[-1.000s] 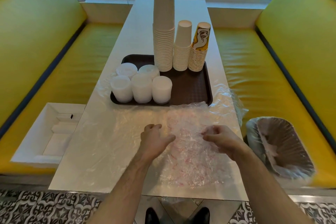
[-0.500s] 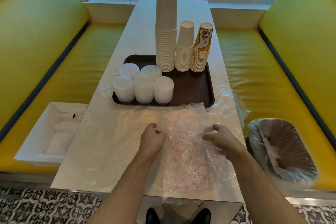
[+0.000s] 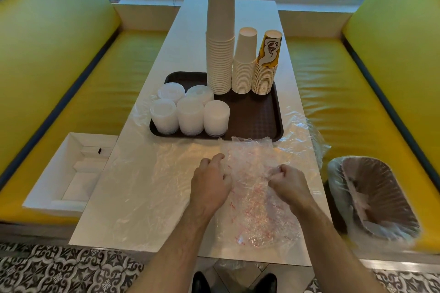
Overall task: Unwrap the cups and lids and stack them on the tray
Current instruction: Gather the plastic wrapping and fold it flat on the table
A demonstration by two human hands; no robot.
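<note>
You stand at the near end of a long white table (image 3: 238, 16) that runs between two yellow benches (image 3: 59, 59) toward a window. On the seat of the left bench lies an open white box (image 3: 69, 173), and at the right side of the table, near you, stands a bin (image 3: 376, 197) with a plastic liner.

A sheet of clear plastic wrap (image 3: 142, 185) is spread flat over the near part of the table. On top of it, more to the right, lies a crumpled wrap with red print (image 3: 257, 209); its far edge touches the brown tray (image 3: 262, 116).

On the tray, at the far side, stand three stacks of cups, all upside down: a tall brown stack (image 3: 220, 38), a shorter white stack (image 3: 244, 62) and a stack with a yellow pattern (image 3: 267, 64). At the left front of the tray stand five stacks of white lids (image 3: 190, 114), close together.

Your left hand (image 3: 210, 183) rests on the left edge of the crumpled wrap with its fingers curled into the plastic. Your right hand (image 3: 289, 183) pinches a fold of the same wrap with curled fingers. Both hands are near each other, above the table's near half.
</note>
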